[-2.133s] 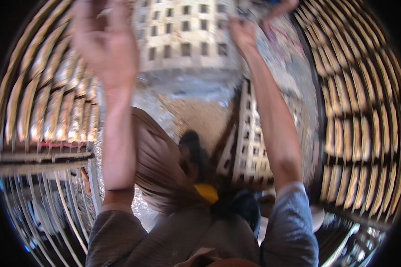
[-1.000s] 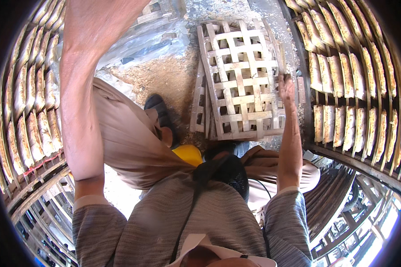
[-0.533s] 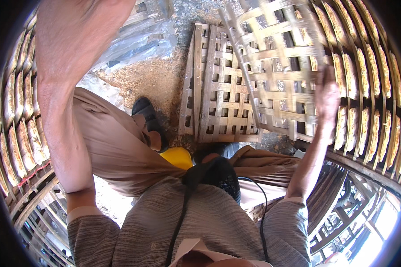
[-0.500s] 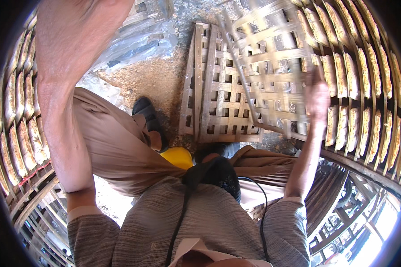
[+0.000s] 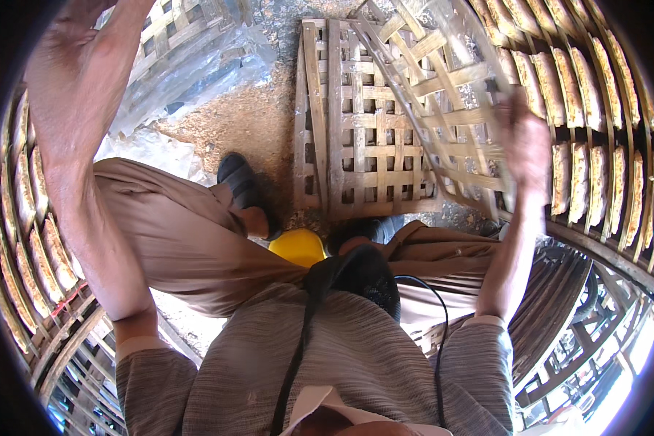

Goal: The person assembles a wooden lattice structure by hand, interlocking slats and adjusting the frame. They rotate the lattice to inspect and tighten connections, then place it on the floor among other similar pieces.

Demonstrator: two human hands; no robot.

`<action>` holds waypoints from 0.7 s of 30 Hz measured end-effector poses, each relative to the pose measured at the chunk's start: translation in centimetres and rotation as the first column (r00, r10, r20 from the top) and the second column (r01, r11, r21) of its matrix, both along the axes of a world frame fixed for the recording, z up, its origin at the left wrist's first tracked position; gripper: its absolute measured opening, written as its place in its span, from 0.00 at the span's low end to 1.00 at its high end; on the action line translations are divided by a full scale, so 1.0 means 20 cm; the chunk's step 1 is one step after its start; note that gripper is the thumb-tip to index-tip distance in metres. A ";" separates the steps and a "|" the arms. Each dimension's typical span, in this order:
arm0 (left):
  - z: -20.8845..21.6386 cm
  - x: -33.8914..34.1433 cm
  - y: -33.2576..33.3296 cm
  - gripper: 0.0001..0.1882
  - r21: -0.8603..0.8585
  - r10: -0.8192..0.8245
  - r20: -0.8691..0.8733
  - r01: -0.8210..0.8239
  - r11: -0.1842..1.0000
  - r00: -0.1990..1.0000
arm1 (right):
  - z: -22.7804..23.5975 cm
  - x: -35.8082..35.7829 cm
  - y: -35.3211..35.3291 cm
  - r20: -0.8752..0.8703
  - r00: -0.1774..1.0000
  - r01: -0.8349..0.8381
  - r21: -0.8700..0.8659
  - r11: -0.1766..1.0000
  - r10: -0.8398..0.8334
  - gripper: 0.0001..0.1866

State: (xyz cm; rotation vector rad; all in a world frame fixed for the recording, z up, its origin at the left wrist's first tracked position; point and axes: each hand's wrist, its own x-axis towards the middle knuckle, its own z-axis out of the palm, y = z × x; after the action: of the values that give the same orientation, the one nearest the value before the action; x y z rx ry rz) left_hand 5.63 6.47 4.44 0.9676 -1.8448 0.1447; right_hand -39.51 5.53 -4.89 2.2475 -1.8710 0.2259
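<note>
My right hand [image 5: 525,149] is closed round the right edge of a woven bamboo tray [image 5: 454,109], which stands tilted and partly blurred. Behind and beside it, a second woven tray [image 5: 374,134] with wooden side strips leans just past my feet. My left hand [image 5: 62,51] is raised at the upper left, close to the camera and near the rack on that side. The picture's edge cuts off its fingers, so whether it holds anything is hidden.
Racks of pale, brown-edged slabs on slats rise at the right [image 5: 581,87] and left [image 5: 43,254]. Clear plastic sheeting [image 5: 196,80] and brown crumbs [image 5: 218,123] cover the floor ahead. A yellow object [image 5: 298,247] sits between my feet, by a dark sandal [image 5: 243,185].
The tray in my right hand has swung and tilted towards the right, with that hand shifting slightly right. My left arm has moved to the left, bringing part of the hand into view.
</note>
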 end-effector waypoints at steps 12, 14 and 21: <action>-0.03 -0.06 -0.02 0.07 0.050 0.026 0.006 -0.026 0.998 1.000 | 0.20 -0.08 0.05 0.167 0.967 0.181 0.086 0.980 -0.193 0.15; -0.03 -0.06 -0.01 0.07 0.072 0.039 0.006 -0.040 0.997 0.999 | -0.01 -0.11 0.00 0.153 0.973 0.140 0.215 0.967 -0.175 0.15; -0.03 -0.02 0.00 0.12 0.434 0.163 0.097 -0.189 0.881 0.982 | 0.08 -0.12 -0.03 0.404 0.895 0.129 0.175 0.976 -0.190 0.23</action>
State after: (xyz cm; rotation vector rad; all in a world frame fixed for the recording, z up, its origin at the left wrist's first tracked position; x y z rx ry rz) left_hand 5.32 6.44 3.85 1.4626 -1.8790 -0.1479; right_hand -41.96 4.96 -3.20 2.2537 -2.3447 0.6093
